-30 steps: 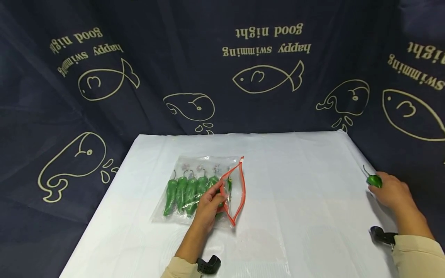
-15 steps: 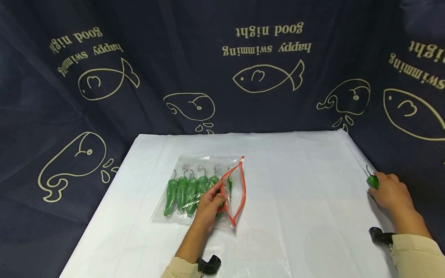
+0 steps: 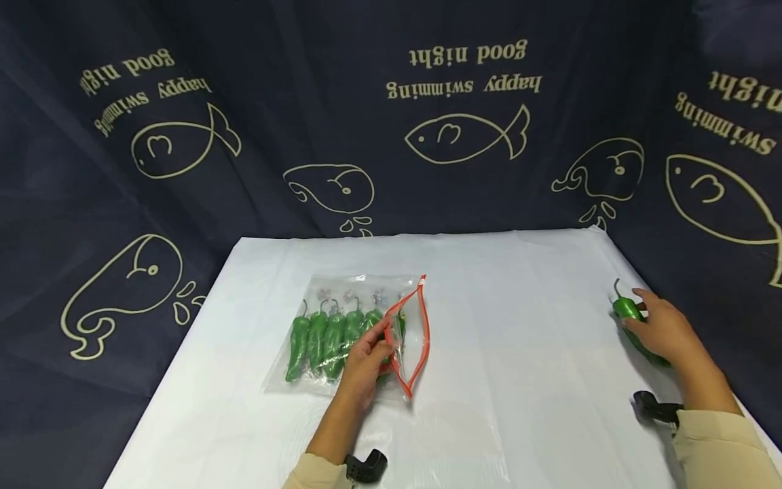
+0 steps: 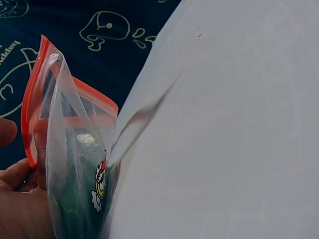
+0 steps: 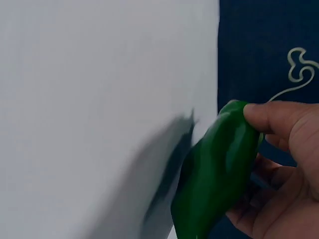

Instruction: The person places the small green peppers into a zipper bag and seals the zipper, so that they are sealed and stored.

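Note:
A clear zip bag with a red-edged mouth lies on the white table, holding several long green peppers side by side. My left hand pinches the near lip of the mouth between thumb and fingers, and the mouth gapes to the right. In the left wrist view the red strip stands up beside the fingers. Over by the table's right edge, my right hand grips one more green pepper between thumb and fingers. The right wrist view shows this pepper apart from its shadow.
White cloth covers the table between the bag and my right hand. A dark blue curtain with fish and whale drawings rises behind the table and along its sides. Each wrist wears a black camera mount.
My right hand has drawn the pepper leftward from the table's right edge, and more of the pepper's body shows. My left hand stays on the bag's lip.

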### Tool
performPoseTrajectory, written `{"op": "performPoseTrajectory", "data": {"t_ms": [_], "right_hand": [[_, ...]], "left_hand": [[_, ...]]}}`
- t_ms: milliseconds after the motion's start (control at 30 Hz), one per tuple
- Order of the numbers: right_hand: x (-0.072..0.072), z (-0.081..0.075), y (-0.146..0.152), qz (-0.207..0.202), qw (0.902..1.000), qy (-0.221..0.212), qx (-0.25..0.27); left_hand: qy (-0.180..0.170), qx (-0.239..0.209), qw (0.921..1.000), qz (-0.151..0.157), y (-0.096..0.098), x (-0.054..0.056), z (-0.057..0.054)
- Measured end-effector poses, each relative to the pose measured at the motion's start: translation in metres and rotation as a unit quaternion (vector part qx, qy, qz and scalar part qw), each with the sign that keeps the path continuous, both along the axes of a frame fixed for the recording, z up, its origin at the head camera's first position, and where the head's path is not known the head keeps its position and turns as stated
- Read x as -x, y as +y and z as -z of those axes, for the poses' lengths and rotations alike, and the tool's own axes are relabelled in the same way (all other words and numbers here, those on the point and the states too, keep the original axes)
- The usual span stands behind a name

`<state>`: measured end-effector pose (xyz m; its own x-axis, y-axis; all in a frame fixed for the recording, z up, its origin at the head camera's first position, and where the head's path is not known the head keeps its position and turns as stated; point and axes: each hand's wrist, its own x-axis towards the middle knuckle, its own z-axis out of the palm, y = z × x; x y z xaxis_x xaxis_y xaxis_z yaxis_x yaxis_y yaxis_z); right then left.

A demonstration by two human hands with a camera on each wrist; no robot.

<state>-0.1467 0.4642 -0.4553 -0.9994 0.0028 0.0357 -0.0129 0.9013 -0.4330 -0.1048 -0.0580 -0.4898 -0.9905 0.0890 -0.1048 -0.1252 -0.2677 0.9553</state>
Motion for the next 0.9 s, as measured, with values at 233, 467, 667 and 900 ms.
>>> {"op": "performPoseTrajectory", "data": {"t_ms": [233,467,667,900], "right_hand": [[0.004,-0.003,-0.038,-0.012,0.9971,0.003,0.075],[0.006,-0.011,-0.088,-0.059,0.9876,0.036,0.141],[0.013,-0.019,-0.137,-0.090,0.9776,0.039,0.186],[0.021,-0.015,-0.186,-0.101,0.9659,0.034,0.236]], "left_hand": [[-0.002,0.001,1.0000,0.002,0.001,-0.002,0.001],[-0.002,0.002,1.0000,0.006,0.002,-0.002,0.000],[0.002,0.003,1.0000,0.002,0.001,-0.001,0.000],[0.007,0.003,1.0000,-0.003,0.000,0.001,0.002]]}}
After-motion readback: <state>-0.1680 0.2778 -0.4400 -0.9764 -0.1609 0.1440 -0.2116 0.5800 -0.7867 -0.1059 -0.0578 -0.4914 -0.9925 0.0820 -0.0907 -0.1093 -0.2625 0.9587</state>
